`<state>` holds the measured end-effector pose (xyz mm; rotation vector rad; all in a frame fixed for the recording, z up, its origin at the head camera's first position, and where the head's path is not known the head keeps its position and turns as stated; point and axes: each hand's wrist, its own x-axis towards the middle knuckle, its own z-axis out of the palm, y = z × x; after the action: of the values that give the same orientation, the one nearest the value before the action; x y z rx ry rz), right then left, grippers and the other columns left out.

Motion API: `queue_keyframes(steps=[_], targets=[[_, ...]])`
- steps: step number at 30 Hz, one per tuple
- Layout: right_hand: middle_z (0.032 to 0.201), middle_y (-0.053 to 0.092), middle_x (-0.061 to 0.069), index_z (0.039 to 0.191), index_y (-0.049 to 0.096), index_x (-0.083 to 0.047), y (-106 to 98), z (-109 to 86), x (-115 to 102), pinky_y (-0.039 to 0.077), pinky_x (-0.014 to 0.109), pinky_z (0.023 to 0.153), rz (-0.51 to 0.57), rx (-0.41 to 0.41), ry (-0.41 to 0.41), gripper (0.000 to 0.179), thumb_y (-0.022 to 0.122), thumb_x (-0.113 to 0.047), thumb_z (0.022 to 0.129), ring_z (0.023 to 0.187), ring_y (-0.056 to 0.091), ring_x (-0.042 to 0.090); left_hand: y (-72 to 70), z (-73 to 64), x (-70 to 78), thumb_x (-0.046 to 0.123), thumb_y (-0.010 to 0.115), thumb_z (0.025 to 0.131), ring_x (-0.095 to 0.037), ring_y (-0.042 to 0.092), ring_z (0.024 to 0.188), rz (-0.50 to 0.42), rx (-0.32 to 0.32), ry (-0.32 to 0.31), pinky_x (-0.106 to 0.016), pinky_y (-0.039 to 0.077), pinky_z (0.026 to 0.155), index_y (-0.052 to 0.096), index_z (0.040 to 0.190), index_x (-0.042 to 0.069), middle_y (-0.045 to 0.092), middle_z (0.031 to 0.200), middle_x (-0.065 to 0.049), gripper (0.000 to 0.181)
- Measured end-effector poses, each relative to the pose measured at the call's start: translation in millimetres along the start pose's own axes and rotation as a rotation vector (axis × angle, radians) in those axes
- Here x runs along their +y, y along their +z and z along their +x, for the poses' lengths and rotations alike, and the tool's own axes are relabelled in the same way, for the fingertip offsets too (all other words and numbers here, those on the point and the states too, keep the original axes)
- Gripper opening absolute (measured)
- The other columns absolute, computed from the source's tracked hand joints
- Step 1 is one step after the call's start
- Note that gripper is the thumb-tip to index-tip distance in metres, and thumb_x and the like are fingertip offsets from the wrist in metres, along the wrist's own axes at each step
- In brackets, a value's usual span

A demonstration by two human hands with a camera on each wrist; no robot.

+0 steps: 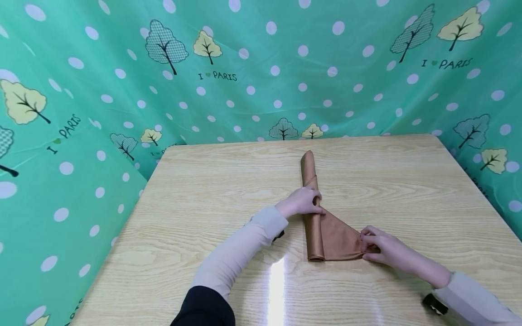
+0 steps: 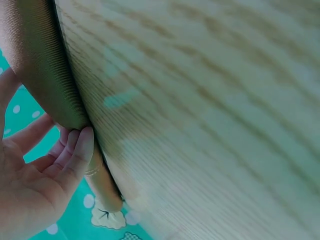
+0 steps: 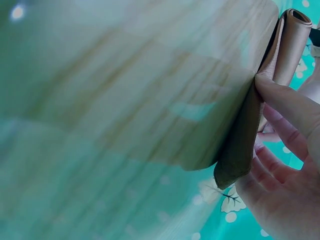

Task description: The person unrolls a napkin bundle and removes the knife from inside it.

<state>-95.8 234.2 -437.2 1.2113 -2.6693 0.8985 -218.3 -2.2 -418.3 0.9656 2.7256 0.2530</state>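
Smooth brown cloth: one side rolled into a tube, the rest flat, on the pale wood-grain bench.
Left hand: holds the tube near its middle.
Right hand: pinches the cloth's unrolled end.
Backdrop: green polka-dot fabric with printed trees.

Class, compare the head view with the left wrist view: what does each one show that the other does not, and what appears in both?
Only the head view shows the right hand pinching the unrolled end of the brown cloth, the pale sleeves, and the "PARIS" lettering.

Only the left wrist view shows the palm side of the left hand; the head view sees its back.

Both show the left hand holding the cloth's rolled part, the wood-grain tabletop and the green dotted curtain with printed trees.
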Motion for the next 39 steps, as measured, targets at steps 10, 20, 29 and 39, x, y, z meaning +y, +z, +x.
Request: queue_keyframes(steps=[10,20,29,39], targets=[[0.089,0.049,0.003,0.071,0.055,-0.019,-1,1.2,0,0.041,0.019,0.054,0.017,-0.007,0.004,0.027,0.075,-0.003,0.063,0.07,0.047,0.002,0.8,0.0,-2.3,0.04,0.065,0.075,-0.012,0.052,0.078,-0.015,0.035,0.002,-0.018,0.041,0.065,0.059,0.102,0.011,0.052,0.095,-0.001,0.04],[0.09,0.048,0.003,0.072,0.056,-0.019,-1,1.7,1,0.043,0.02,0.055,0.035,-0.019,0.005,0.027,0.075,-0.003,0.063,0.072,0.048,0.002,-1.7,-0.2,-4.5,0.032,0.069,0.073,-0.012,0.052,0.076,-0.058,0.057,0.016,-0.018,0.041,0.064,0.057,0.098,0.008,0.052,0.094,-0.002,0.037],[0.09,0.048,0.003,0.072,0.055,-0.02,1,2.2,1,0.043,0.02,0.056,0.034,-0.009,-0.007,0.028,0.075,-0.003,0.063,0.074,0.048,0.002,0.5,-2.6,-10.3,0.031,0.07,0.072,-0.013,0.051,0.071,-0.162,0.064,-0.019,-0.019,0.04,0.061,0.053,0.099,0.006,0.051,0.088,-0.001,0.04],[0.09,0.048,0.002,0.072,0.055,-0.02,1,1.3,1,0.043,0.02,0.056,0.033,-0.011,-0.008,0.028,0.075,-0.003,0.063,0.074,0.047,0.001,2.2,-9.6,-21.6,0.025,0.07,0.073,-0.017,0.055,0.085,-0.275,0.096,-0.055,-0.021,0.043,0.072,0.052,0.103,0.006,0.056,0.098,-0.006,0.04]])
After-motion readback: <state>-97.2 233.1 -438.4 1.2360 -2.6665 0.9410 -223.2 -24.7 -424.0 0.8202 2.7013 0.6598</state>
